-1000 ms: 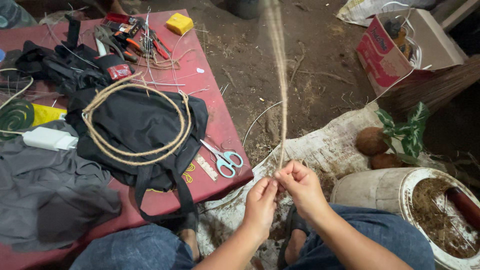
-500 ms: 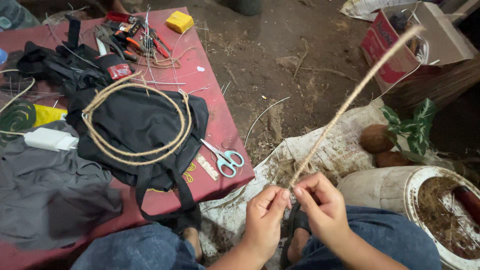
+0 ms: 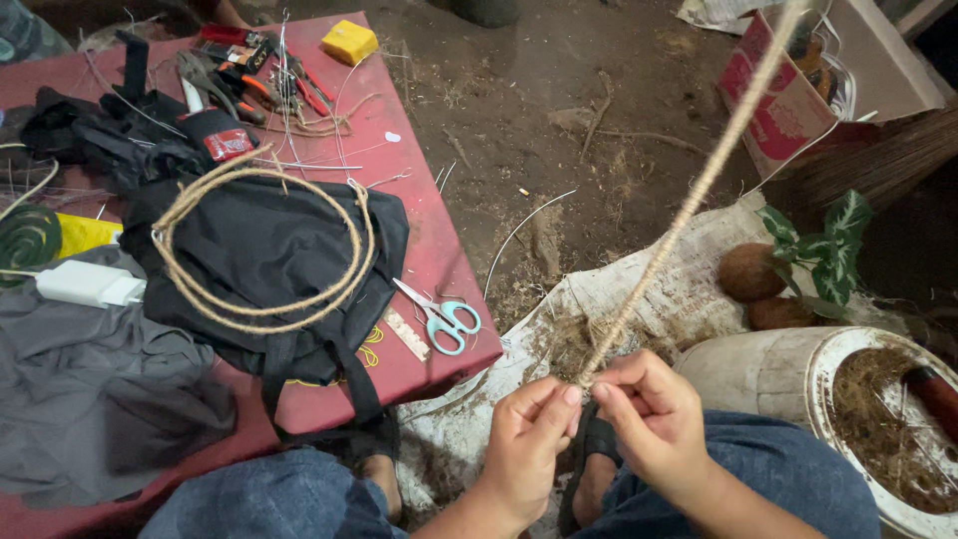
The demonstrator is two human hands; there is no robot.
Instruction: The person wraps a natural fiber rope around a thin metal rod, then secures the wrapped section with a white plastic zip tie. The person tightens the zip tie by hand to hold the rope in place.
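Observation:
A thin twisted fibre rope [image 3: 689, 205] runs from my fingertips up and to the right, out of the top of the view. My left hand [image 3: 526, 439] and my right hand [image 3: 647, 414] meet low in the middle, both pinching the rope's near end where loose fibres stick out. Below the hands lie my knees in blue jeans and a sandalled foot. Under them a pale sack [image 3: 639, 299] spreads over the dirt floor, with scraps of fibre on it.
A red low table [image 3: 439, 260] to the left carries a black bag [image 3: 269, 250] with a coil of rope [image 3: 259, 240], scissors [image 3: 439, 319], pliers, wires, a yellow block and grey cloth. At right: a white bucket of fibre [image 3: 878, 419], two coconuts [image 3: 748, 271], a leafy plant, a cardboard box [image 3: 798, 90].
The rope's far end swung from straight up to slanting right. My hands dropped lower and closer to me, still pinching the rope's end.

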